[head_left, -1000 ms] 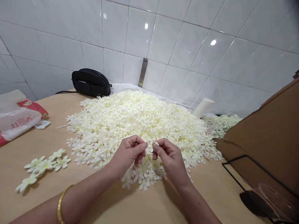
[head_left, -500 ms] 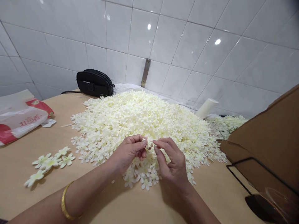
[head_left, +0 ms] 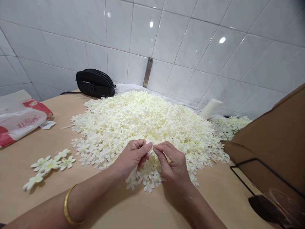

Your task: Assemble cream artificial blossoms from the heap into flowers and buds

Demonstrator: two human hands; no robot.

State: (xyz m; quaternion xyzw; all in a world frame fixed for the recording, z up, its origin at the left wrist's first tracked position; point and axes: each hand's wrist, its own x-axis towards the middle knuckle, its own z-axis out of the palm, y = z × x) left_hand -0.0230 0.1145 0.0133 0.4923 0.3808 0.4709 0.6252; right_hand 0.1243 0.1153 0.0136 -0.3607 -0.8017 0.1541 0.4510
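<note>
My left hand [head_left: 131, 156] is closed, pinching a small pale yellow-white artificial flower [head_left: 150, 150] between thumb and fingers. Thumb and forefinger of my right hand [head_left: 173, 163] are pressed together at the flower's right edge, and both hands mostly hide it. Directly behind and beneath them spreads a large heap of the same artificial flowers [head_left: 143, 116], with five-petalled ones lying loose at its front edge. A gold bangle [head_left: 67, 206] circles my left wrist.
Several flowers [head_left: 51, 164] lie apart on the brown table [head_left: 133, 210]. A red and white plastic packet [head_left: 23, 117] is at left, a black pouch [head_left: 95, 83] behind. To the right are a white roll [head_left: 211, 108], a cardboard box [head_left: 269, 136] and a black wire frame [head_left: 243, 181].
My right thumb and forefinger have moved left and closed together at the flower's edge, nearer my left hand. The left hand keeps its pinch. The whole view has shifted slightly.
</note>
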